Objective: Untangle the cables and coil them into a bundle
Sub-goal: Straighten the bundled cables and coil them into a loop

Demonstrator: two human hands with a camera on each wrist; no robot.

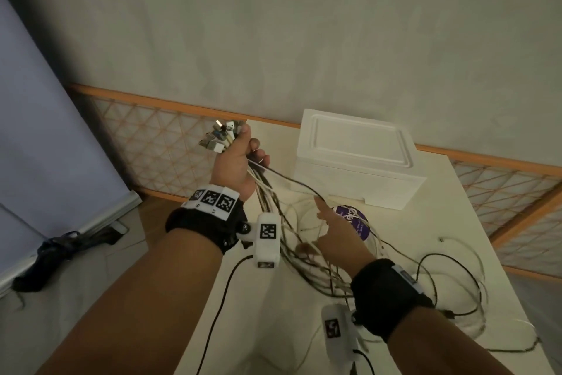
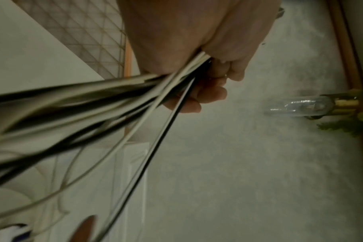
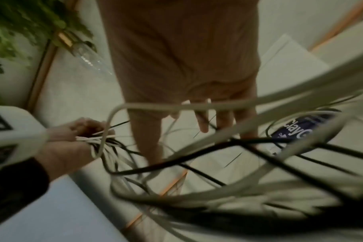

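My left hand (image 1: 240, 155) is raised above the table's left corner and grips a bunch of black and white cables (image 1: 273, 201) just below their plugs (image 1: 220, 136), which stick out above the fist. In the left wrist view the curled fingers (image 2: 213, 96) close round the strands (image 2: 118, 101). The cables hang down in loose loops (image 1: 441, 292) onto the white table (image 1: 410, 231). My right hand (image 1: 331, 228) is open with fingers straight, reaching in among the hanging strands; its fingers (image 3: 224, 117) show spread in the right wrist view, with loops (image 3: 218, 147) crossing in front.
A white foam box (image 1: 355, 158) stands at the table's back. A purple-lidded round tub (image 1: 359, 222) sits behind my right hand. An orange-framed lattice screen (image 1: 158, 137) runs behind the table. A dark bundle (image 1: 51, 253) lies on the floor at left.
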